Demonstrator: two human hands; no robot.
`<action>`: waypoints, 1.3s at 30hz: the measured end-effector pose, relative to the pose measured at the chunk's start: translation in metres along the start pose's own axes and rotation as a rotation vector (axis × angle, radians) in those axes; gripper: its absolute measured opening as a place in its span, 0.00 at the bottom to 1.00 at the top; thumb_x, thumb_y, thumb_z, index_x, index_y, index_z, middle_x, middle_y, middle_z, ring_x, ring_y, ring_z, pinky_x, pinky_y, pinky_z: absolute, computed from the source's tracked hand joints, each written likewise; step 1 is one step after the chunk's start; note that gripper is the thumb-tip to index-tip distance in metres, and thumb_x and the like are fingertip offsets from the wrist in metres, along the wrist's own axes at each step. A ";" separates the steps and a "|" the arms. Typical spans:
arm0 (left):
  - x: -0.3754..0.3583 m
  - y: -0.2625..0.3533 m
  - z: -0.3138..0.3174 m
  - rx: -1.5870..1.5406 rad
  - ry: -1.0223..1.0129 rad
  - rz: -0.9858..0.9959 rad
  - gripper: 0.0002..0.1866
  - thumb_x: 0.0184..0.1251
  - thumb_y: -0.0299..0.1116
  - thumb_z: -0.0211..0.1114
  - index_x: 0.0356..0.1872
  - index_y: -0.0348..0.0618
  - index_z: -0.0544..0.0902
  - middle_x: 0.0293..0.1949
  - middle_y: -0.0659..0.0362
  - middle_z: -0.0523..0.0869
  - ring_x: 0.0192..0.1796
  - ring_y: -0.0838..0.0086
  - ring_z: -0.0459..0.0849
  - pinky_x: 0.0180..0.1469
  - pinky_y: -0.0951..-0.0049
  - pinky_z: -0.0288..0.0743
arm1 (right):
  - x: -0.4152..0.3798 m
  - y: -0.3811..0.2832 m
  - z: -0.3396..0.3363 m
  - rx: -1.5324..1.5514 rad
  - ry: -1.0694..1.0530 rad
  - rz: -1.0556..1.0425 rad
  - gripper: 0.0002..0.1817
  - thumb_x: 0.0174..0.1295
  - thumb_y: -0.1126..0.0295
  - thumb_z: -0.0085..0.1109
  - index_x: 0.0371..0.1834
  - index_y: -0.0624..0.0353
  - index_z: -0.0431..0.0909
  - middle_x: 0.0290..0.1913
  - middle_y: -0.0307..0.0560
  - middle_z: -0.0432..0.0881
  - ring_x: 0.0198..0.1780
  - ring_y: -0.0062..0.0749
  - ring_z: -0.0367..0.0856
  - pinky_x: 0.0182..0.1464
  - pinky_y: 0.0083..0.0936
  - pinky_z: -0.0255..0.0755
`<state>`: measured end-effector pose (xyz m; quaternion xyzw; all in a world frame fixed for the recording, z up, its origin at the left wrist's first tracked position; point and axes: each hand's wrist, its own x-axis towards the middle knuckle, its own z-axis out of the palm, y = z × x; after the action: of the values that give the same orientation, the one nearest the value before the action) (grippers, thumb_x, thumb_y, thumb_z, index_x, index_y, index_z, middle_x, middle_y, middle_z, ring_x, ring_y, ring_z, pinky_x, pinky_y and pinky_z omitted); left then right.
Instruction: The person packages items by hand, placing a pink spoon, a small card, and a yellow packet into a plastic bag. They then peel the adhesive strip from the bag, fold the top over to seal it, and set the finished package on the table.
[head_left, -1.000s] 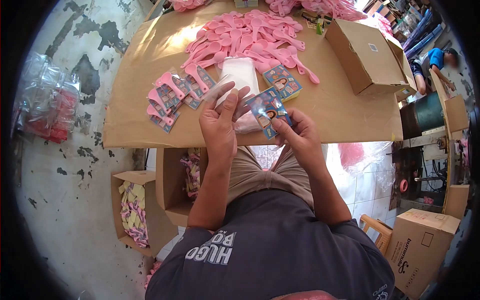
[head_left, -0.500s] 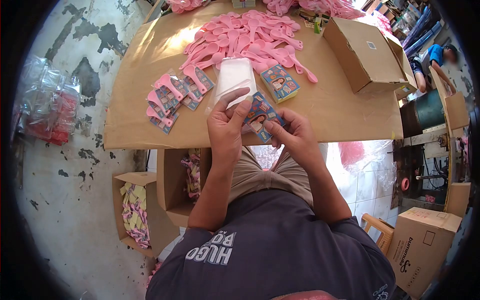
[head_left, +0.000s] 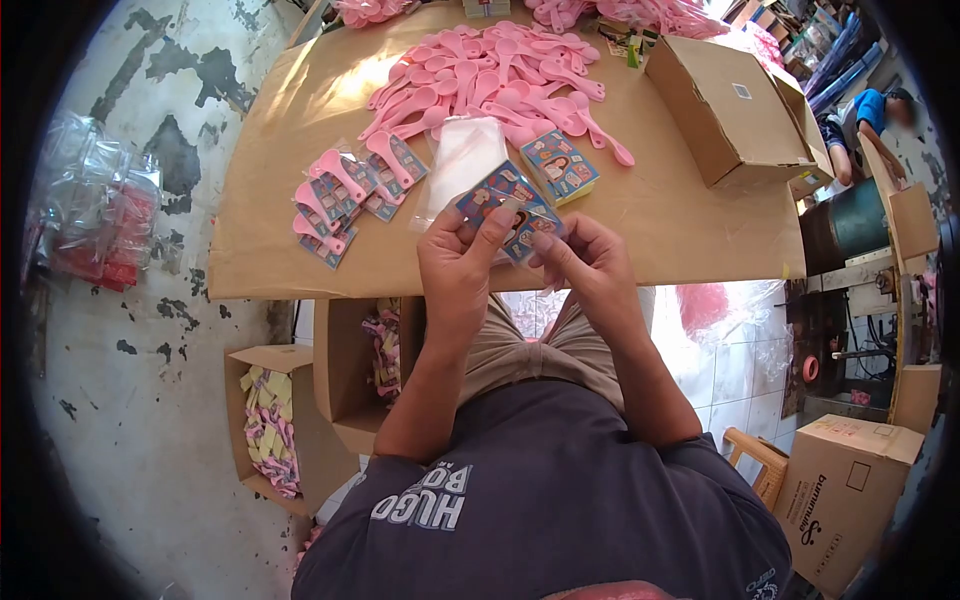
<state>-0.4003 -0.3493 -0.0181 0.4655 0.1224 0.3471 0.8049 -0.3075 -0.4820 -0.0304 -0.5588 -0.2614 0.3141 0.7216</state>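
Note:
Both my hands hold a blue printed card [head_left: 517, 188] with a picture of a person on it, just over the table's near edge. My left hand [head_left: 462, 258] is closed on its left side, thumb flat across the face. At the lower right corner, the thumb and fingers of my right hand [head_left: 592, 262] pinch the card. Behind it lies a stack of clear plastic bags [head_left: 468, 150]. A stack of similar cards [head_left: 558, 168] sits to the right of the bags. To the left are several bagged cards with pink spoons [head_left: 342, 175] on them.
A heap of pink measuring spoons [head_left: 480, 75] covers the back middle of the brown table [head_left: 690, 235]. A cardboard box [head_left: 725, 115] stands at the right. Below the table's left side are open boxes [head_left: 335, 380] of packed pieces. Another person [head_left: 875, 115] is at far right.
The card has turned and shifted left. My left hand's raised forefinger has come down, and that hand now grips the card's left side. My right hand still pinches its lower right.

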 end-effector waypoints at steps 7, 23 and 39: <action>-0.007 -0.012 0.004 0.059 -0.110 -0.008 0.15 0.76 0.26 0.67 0.60 0.32 0.82 0.45 0.56 0.91 0.46 0.80 0.88 0.48 0.77 0.82 | 0.004 0.005 0.002 -0.098 0.032 -0.123 0.10 0.74 0.65 0.65 0.43 0.62 0.82 0.31 0.34 0.84 0.30 0.10 0.79 0.32 0.13 0.73; 0.004 0.010 0.011 -0.275 -0.181 0.105 0.27 0.84 0.32 0.53 0.79 0.43 0.60 0.67 0.38 0.77 0.67 0.53 0.81 0.67 0.56 0.81 | -0.010 0.014 0.032 0.177 0.026 0.050 0.09 0.72 0.67 0.68 0.40 0.58 0.77 0.29 0.35 0.83 0.27 0.12 0.77 0.27 0.13 0.69; 0.015 -0.007 -0.016 -0.489 0.020 -0.077 0.26 0.82 0.40 0.61 0.72 0.40 0.69 0.46 0.57 0.84 0.40 0.75 0.83 0.50 0.67 0.82 | -0.016 0.005 0.008 -0.668 0.143 -0.772 0.19 0.54 0.81 0.76 0.49 0.56 0.87 0.41 0.42 0.76 0.32 0.25 0.75 0.31 0.22 0.70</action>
<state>-0.3943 -0.3310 -0.0304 0.2484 0.0604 0.3402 0.9049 -0.3250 -0.4881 -0.0332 -0.6418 -0.4848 -0.1146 0.5830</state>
